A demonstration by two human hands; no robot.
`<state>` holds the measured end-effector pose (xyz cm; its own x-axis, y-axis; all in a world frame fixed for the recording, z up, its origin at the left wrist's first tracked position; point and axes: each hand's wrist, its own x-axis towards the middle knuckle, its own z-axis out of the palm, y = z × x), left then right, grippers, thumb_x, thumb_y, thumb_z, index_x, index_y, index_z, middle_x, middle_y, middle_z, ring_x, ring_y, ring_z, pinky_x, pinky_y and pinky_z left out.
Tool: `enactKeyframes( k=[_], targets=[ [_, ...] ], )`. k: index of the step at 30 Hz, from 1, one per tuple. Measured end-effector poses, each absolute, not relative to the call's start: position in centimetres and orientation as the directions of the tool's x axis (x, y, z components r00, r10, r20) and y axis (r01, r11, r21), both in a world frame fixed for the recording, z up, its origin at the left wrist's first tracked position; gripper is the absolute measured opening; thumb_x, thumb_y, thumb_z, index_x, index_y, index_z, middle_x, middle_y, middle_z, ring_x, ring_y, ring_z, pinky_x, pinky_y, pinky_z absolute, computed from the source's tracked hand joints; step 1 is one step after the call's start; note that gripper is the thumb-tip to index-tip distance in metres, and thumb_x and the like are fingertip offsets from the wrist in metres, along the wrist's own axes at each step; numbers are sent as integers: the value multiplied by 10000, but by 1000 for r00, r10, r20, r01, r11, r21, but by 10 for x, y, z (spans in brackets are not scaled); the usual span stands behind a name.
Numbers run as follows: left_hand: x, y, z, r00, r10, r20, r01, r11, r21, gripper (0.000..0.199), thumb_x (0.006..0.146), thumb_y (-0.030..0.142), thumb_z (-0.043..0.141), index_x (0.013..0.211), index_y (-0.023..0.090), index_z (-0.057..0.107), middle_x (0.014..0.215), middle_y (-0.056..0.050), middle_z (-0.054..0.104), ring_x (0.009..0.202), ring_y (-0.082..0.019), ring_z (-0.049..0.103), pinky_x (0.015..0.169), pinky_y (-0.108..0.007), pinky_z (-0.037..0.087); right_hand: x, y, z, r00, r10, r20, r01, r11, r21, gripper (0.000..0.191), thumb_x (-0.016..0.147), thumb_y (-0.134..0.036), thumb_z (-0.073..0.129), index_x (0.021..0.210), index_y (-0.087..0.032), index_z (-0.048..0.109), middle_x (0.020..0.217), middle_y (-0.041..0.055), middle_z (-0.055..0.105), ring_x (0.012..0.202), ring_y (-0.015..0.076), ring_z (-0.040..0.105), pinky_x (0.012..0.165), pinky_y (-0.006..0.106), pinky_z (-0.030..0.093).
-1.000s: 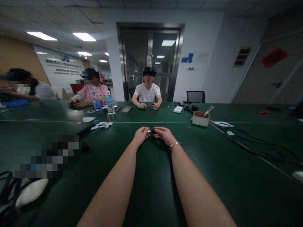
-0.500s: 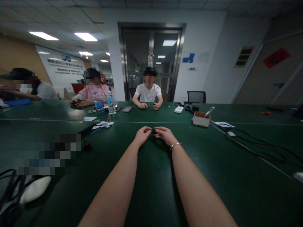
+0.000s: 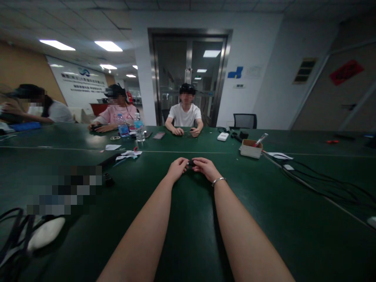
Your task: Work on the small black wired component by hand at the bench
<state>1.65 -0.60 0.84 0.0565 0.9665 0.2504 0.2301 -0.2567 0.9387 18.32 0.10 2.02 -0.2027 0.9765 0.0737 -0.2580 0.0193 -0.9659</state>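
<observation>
Both of my arms reach forward over the dark green table [image 3: 192, 235]. Between my fingertips is a small black object [image 3: 190, 163], too small and dark to name. My left hand [image 3: 178, 169] pinches its left end, the fingers closed. From the other side my right hand [image 3: 205, 167], with a silver bangle at the wrist, grips it between thumb and fingers. Most of the object is covered by the fingers.
A small box [image 3: 251, 149] holding a pen-like item stands ahead to the right, with black cables [image 3: 323, 178] beyond it. Papers [image 3: 129, 155], a water bottle [image 3: 139, 128] and a white computer mouse [image 3: 46, 234] lie leftward. Across the table sits a person [image 3: 185, 115].
My hands stay in nearly the same place, still on the black object. A little more of it shows between the fingers. The whole view has shifted slightly.
</observation>
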Motion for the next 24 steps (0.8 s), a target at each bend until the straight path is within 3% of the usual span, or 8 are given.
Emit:
enactKeyframes(
  k=[24],
  targets=[
    [18, -10, 12, 26, 964, 264, 219, -263, 940, 267, 815, 337, 506, 974, 162, 631, 713, -16, 594, 568, -89, 512, 489, -185, 383, 183, -1, 21, -216, 974, 74, -263, 15, -965, 152, 702, -118, 723, 852, -128, 694, 682, 31, 691, 506, 78, 629, 492, 155, 543]
  ],
)
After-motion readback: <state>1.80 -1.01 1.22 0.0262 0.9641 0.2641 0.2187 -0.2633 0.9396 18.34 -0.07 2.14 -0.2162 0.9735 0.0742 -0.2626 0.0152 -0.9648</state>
